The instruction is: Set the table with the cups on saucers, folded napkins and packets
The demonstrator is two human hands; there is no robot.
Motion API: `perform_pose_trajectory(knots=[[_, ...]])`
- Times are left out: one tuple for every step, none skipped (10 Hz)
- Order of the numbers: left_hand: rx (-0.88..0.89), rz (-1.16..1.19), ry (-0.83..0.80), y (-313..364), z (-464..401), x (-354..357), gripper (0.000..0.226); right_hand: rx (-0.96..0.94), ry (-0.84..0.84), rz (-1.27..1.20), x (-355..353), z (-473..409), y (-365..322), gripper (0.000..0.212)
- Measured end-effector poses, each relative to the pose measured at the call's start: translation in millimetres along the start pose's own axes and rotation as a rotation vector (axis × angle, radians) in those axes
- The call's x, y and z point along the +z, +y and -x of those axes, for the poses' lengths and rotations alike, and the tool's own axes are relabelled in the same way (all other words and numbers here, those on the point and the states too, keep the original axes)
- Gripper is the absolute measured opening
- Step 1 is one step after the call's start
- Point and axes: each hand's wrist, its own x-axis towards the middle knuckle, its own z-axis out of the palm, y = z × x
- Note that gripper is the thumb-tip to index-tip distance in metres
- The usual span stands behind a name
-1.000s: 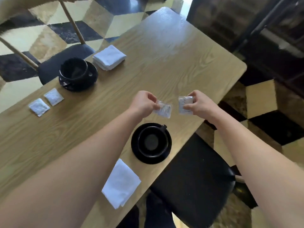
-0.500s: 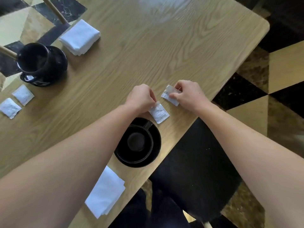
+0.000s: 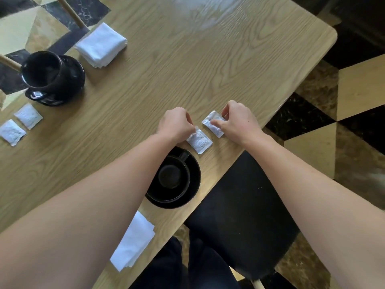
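Note:
My left hand [image 3: 175, 124] pinches the corner of a white packet [image 3: 200, 141] lying flat on the wooden table [image 3: 187, 65]. My right hand [image 3: 236, 119] presses a second white packet [image 3: 212, 124] down beside it. Just below them a black cup [image 3: 173, 177] stands on a black saucer [image 3: 193, 184], with a folded white napkin [image 3: 135, 240] near the table's front edge. Across the table stand another black cup [image 3: 41, 69] on its saucer [image 3: 70, 88], a folded napkin [image 3: 102, 44] and two packets [image 3: 28, 115] [image 3: 11, 132].
A black chair seat [image 3: 241, 207] sits under the table's right edge below my right arm. Another chair with wooden legs [image 3: 70, 12] stands at the far left. The floor is chequered in black and cream tiles [image 3: 358, 86].
Both hands have come down from holding the two packets in the air and now rest them flat on the table above the near cup. The camera has tilted down.

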Motion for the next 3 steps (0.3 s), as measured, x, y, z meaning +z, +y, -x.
perform_pose_trajectory(knots=[[-0.016,0.030,0.091,-3.4,7.5,-3.3,0.020,0.021,0.054,0.058,-2.6,8.8,-6.7,0.051],[-0.041,0.036,0.242,-18.5,28.2,-12.6,0.033,-0.043,0.098,0.100,-4.0,29.0,-18.4,0.044],[-0.100,0.087,0.320,-46.0,67.9,-23.3,0.043,-0.154,-0.007,0.150,-2.9,55.3,-43.4,0.043]])
